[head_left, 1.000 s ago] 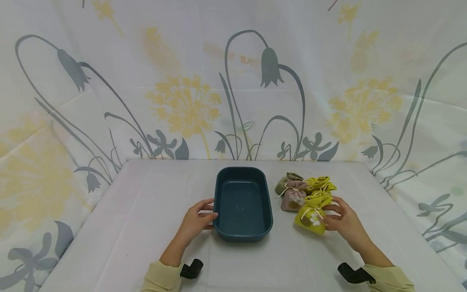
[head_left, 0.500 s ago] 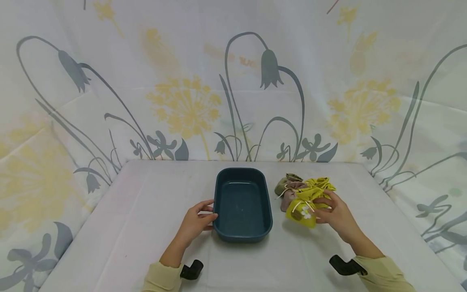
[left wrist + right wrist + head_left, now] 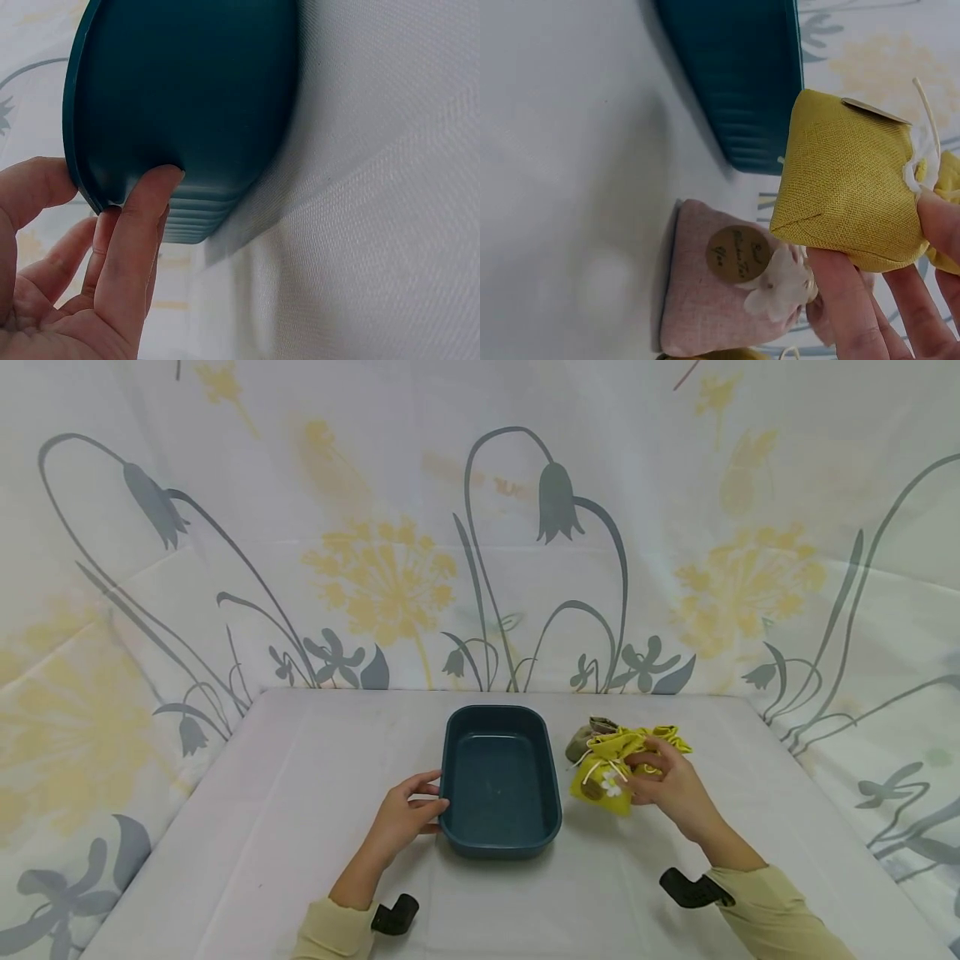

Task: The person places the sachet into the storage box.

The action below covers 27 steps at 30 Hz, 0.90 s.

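Note:
A dark teal rectangular tub (image 3: 499,850) stands on the table. At its left side my left hand (image 3: 405,814) pinches the rim, the thumb on the edge and the fingers against the outer wall (image 3: 187,97). My right hand (image 3: 675,789) holds a yellow drawstring pouch (image 3: 600,783) between thumb and fingers, to the right of the tub. The right wrist view shows this pouch (image 3: 847,180) raised off the cloth, with a white flower and a round tag. A pink pouch (image 3: 705,300) with a brown round label sits below it, mostly hidden in the head view.
Behind the held pouch lie an olive-grey pouch (image 3: 577,743) and another yellow pouch (image 3: 675,737), partly covered by the right hand. A white cloth (image 3: 337,735) covers the table. A flower-printed curtain (image 3: 375,485) hangs at the back and sides.
My right hand has moved left and slightly away from me with the yellow pouch, which now covers the pink pouch in the head view. The left hand and tub have stayed still.

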### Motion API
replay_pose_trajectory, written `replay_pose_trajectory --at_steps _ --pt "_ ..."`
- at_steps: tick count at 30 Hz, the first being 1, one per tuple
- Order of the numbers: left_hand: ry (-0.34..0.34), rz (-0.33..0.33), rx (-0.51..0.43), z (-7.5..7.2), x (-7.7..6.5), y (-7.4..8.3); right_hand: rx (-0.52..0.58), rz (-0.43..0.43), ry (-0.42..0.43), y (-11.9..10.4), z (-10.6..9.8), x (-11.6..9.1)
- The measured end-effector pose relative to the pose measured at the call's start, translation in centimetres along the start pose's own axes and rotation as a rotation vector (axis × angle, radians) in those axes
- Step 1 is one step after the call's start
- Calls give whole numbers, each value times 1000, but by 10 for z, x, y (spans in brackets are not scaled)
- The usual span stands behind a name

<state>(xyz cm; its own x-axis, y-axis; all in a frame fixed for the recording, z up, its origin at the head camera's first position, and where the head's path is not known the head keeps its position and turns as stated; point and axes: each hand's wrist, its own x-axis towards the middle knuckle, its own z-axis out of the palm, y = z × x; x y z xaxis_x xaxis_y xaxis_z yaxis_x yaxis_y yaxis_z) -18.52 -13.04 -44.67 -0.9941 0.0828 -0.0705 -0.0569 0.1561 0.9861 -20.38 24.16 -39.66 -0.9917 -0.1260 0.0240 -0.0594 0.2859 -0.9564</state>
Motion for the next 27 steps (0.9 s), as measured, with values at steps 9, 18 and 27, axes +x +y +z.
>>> replay_pose_trajectory --at_steps 9,18,27 --pt "6 3 15 1 -1 1 -2 -19 -15 -7 6 7" --pt "14 4 27 1 -1 1 27 -8 18 -7 17 16" --pt "13 13 36 1 0 0 21 -20 11 -9 24 25"
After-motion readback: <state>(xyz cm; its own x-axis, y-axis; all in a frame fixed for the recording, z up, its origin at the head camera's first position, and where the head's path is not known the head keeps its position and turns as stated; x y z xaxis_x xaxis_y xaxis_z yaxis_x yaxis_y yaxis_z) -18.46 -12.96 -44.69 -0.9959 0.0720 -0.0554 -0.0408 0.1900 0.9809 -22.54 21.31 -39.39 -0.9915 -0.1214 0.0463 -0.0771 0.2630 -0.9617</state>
